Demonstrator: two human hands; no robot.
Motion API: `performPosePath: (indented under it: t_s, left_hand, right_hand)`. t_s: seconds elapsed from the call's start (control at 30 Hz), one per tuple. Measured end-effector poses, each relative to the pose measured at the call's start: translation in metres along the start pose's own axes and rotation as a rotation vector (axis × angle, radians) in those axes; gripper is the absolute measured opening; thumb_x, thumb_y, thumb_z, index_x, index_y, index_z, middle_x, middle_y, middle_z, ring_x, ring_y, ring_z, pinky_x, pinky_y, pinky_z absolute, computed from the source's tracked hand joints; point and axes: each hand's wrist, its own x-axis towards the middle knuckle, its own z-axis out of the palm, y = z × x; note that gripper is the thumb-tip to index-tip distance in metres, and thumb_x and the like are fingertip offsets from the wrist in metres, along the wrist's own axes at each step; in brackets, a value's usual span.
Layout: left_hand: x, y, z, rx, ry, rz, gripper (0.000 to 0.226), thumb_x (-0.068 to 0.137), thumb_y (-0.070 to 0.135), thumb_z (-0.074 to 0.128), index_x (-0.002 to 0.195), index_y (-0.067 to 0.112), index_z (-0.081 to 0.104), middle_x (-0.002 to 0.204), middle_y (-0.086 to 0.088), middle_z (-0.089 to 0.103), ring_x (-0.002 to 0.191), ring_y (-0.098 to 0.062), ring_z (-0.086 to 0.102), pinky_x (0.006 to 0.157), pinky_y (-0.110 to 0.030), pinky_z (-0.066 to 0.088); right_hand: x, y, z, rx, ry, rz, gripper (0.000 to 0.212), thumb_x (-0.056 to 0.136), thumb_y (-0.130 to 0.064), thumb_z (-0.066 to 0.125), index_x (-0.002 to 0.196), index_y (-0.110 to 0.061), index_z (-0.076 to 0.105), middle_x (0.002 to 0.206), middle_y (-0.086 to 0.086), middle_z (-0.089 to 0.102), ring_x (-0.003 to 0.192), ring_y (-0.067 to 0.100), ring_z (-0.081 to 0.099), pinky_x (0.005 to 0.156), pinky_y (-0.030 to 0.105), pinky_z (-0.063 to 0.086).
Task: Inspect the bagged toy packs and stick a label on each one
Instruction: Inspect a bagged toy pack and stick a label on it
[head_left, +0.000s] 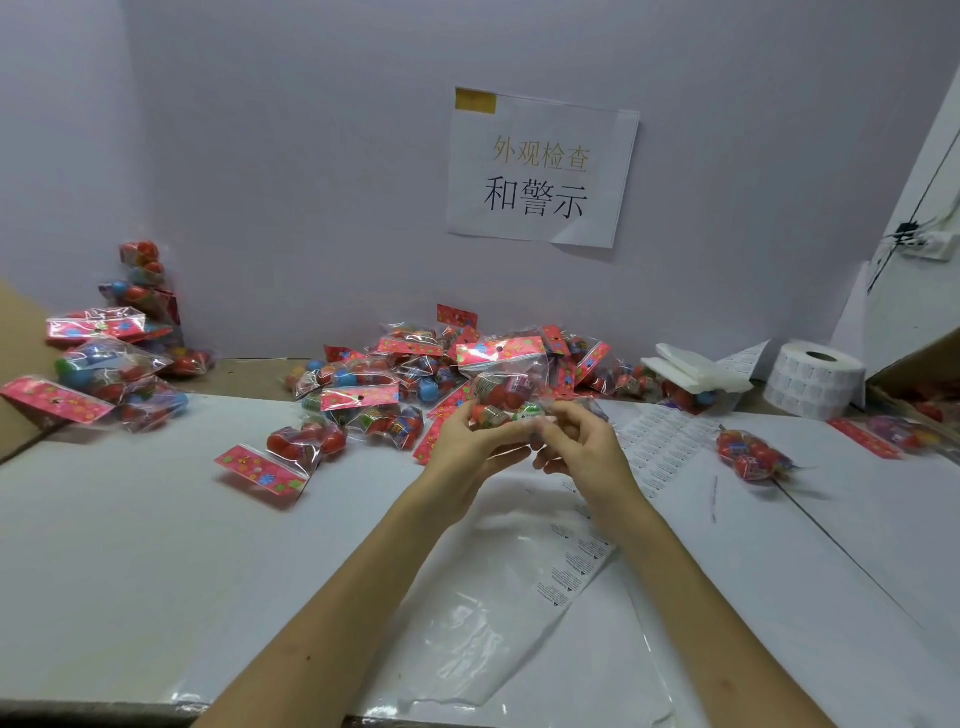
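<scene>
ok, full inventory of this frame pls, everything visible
held toy pack: one, clear bag, pink header, raised at centre
toy pack pile: many, red and blue, back centre
left packs: several, same colours, far left
near pack: one, red, left of the hands
right pack: one, red, right of label sheets
label sheets: count unclear, white, flat right of hands
label roll: one, white, back right
wall sign: one, white, back wall
table: one, white, underneath
left hand, right hand: both grip held toy pack
</scene>
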Motion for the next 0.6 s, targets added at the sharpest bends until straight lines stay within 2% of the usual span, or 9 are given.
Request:
performPosePath:
  t_s: [0.1,0.2,0.37,0.43,0.6]
  left_hand:
    - [0.0005,-0.0014,-0.0005,-0.016,0.056,-0.001,0.039,0.083,0.005,0.080,0.117,-0.003,0.062,0.109,-0.025,0.072,0.101,-0.039,0.073,0.090,-0.041,0.061]
    - [0.0015,-0.0016,-0.0004,-0.056,0.066,-0.021,0.041,0.086,0.008,0.078,0.122,-0.003,0.061,0.114,-0.025,0.072,0.103,-0.039,0.072,0.092,-0.042,0.059]
    - [0.0013,-0.0014,-0.0008,-0.062,0.077,-0.037,0.040,0.087,0.009,0.077,0.123,-0.001,0.061,0.116,-0.023,0.072,0.103,-0.037,0.073,0.091,-0.041,0.059]
    - [0.0013,-0.0016,-0.0006,-0.051,0.089,-0.040,0.039,0.088,0.009,0.077,0.122,0.000,0.062,0.115,-0.022,0.072,0.101,-0.035,0.074,0.088,-0.039,0.060]
    - [0.0000,-0.0008,0.0004,-0.030,0.095,-0.044,0.038,0.088,0.011,0.077,0.122,0.001,0.061,0.112,-0.021,0.073,0.099,-0.034,0.074,0.085,-0.037,0.061]
  right_hand:
    - [-0.0005,0.0001,0.0013,-0.006,-0.028,-0.026,0.013,0.099,-0.017,0.064,0.112,-0.020,0.066,0.089,0.010,0.072,0.067,0.022,0.070,0.070,0.032,0.059]
    - [-0.0002,-0.0004,0.0016,0.012,-0.022,-0.044,0.016,0.099,-0.010,0.063,0.109,-0.022,0.064,0.090,0.012,0.070,0.065,0.020,0.069,0.072,0.034,0.061]
    - [-0.0006,-0.0014,-0.0001,0.007,-0.033,-0.052,0.018,0.100,-0.005,0.060,0.114,-0.016,0.063,0.090,0.014,0.069,0.066,0.018,0.069,0.075,0.035,0.061]
    - [-0.0015,-0.0028,0.0001,0.011,-0.042,-0.049,0.020,0.100,-0.004,0.059,0.110,-0.020,0.064,0.090,0.014,0.068,0.066,0.018,0.069,0.075,0.035,0.061]
    - [-0.0005,-0.0051,-0.0001,0.077,-0.050,0.011,0.023,0.099,0.000,0.055,0.106,-0.020,0.064,0.084,0.012,0.069,0.063,0.018,0.067,0.068,0.029,0.059]
